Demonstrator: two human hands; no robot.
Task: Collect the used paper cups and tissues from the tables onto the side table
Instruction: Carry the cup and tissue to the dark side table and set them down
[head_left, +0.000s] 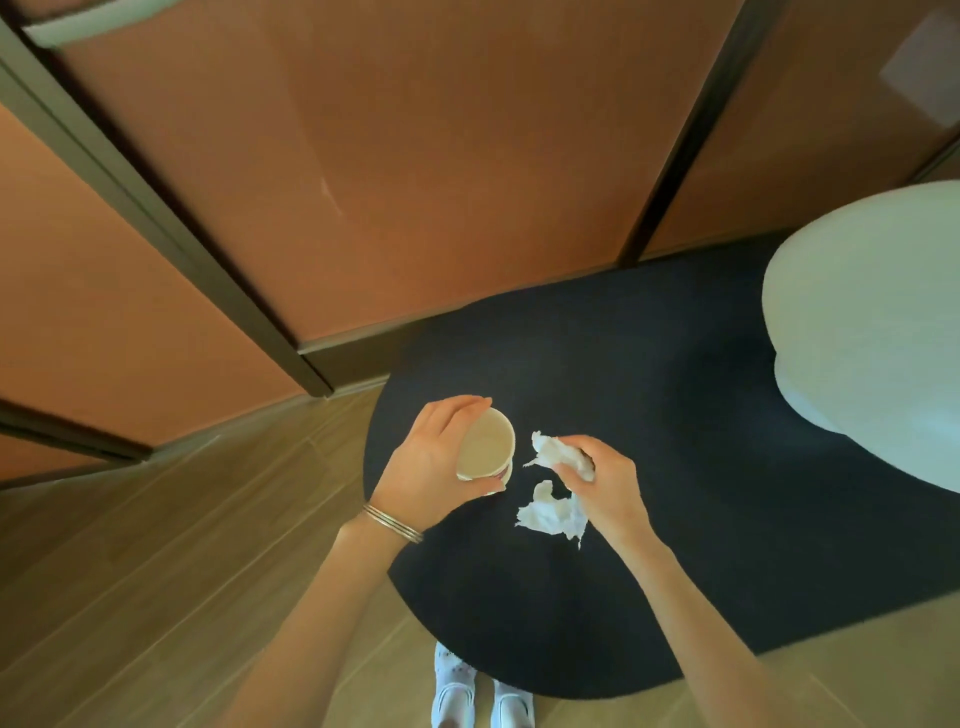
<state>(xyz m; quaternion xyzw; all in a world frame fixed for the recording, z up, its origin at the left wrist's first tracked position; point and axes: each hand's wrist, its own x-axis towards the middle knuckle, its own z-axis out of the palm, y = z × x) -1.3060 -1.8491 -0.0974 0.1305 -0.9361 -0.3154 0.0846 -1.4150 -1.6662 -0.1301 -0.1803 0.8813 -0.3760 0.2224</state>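
Both hands are occupied: left hand (434, 454) grips paper cup (488, 448); right hand (605, 486) pinches tissue (556, 454), whose trailing end may slip free.

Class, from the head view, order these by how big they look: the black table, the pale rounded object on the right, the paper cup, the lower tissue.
1. black table
2. pale rounded object, partly cut off by the frame
3. paper cup and lower tissue: too alike to rank
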